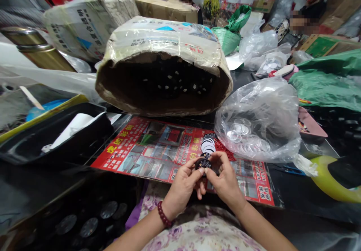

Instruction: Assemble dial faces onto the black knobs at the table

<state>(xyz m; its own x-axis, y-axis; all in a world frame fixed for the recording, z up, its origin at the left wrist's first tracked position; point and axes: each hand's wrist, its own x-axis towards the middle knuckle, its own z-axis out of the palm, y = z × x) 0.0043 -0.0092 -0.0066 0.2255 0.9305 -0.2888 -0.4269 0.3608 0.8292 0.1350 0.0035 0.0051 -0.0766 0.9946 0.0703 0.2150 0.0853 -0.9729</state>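
Both hands meet low in the centre of the view, over a red printed board (152,170). Between them is a small black round piece with a printed dial face (205,163). My left hand (180,185) grips its left side, thumb on the front edge. Opposite it, my right hand (227,179) grips the right side, its thumb also at the front edge. Just beyond the fingers lies a fanned row of white discs (208,145), with dark printed discs at its ends. Thin red pieces (225,150) are heaped beside that row.
A tipped carton (166,36) of black parts with pale dots faces me. Right of it sits a clear bag (259,119) of shiny discs, near a yellow tape roll (328,179). At left are a black tray (84,134) and a gold flask (42,51). Other people sit behind.
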